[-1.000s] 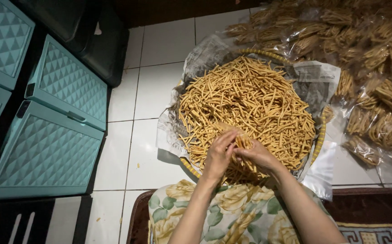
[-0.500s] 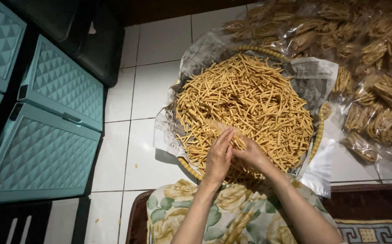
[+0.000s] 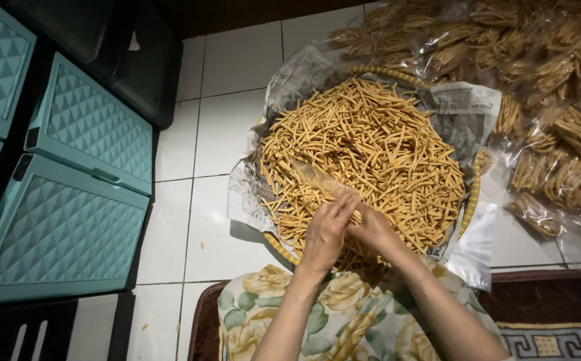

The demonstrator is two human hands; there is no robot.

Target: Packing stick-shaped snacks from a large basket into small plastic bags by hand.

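A round woven tray, lined with newspaper, holds a big heap of thin golden snack sticks. Over its near edge my left hand and my right hand meet, both pinching the mouth of a small clear plastic bag that lies across the sticks. Sticks show faintly through the bag. My forearms reach out over a lap covered in flowered cloth.
Many filled clear bags of the same sticks are piled at the right. Teal plastic drawers stand on the left on white floor tiles. A dark red patterned mat lies at the lower right.
My hands have stayed together at the tray's near edge, shifting slightly as they work the clear bag. The view has drifted a little.
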